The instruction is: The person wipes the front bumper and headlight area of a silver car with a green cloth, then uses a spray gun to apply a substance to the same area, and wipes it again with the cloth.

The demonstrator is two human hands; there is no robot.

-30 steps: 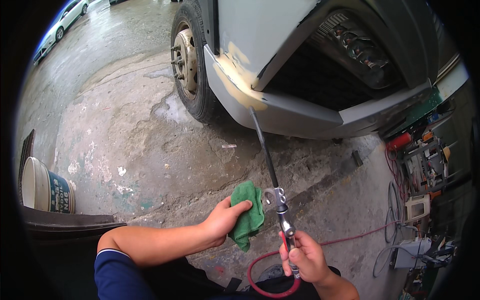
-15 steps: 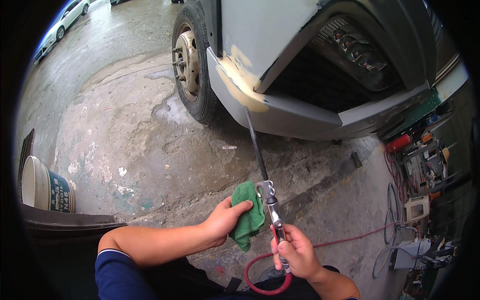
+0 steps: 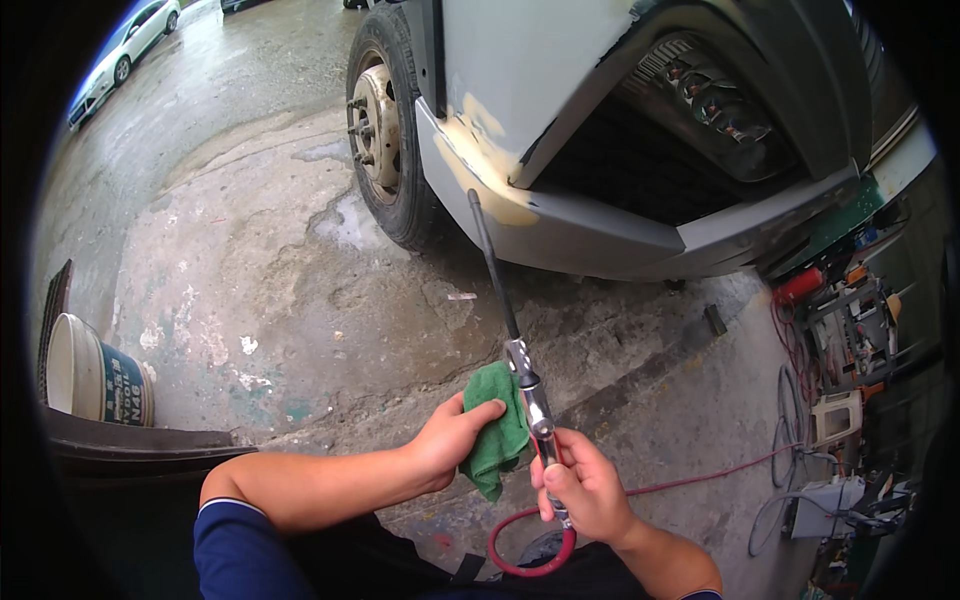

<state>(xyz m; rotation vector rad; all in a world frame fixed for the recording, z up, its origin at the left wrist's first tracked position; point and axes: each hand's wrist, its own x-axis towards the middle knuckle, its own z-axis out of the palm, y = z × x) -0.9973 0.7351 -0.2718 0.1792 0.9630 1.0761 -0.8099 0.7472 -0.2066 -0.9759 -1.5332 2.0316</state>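
Note:
My left hand point(image 3: 447, 442) is closed on a folded green cloth point(image 3: 496, 436), thumb on top. Just right of it, my right hand point(image 3: 585, 490) grips the chrome handle of an air blow gun point(image 3: 537, 408). A long dark nozzle runs from the gun up and slightly left, its tip in front of the vehicle's lower corner. A red hose point(image 3: 520, 572) loops from the bottom of the handle. Ahead stands the grey vehicle bumper point(image 3: 590, 237), with patches of beige filler point(image 3: 480, 160) on its corner. Whether the nozzle tip touches the filler I cannot tell.
A wheel point(image 3: 382, 130) stands left of the bumper, on rough concrete. A white and blue bucket point(image 3: 120, 385) sits at the far left. To the right are coiled hoses point(image 3: 788, 400), a grey box point(image 3: 828, 507) and a tool rack point(image 3: 850, 330). A white car point(image 3: 125, 45) is far off.
The blow gun has turned in my right hand, and its nozzle tip has swung left and up across the filler patch. My left hand with the cloth has barely moved.

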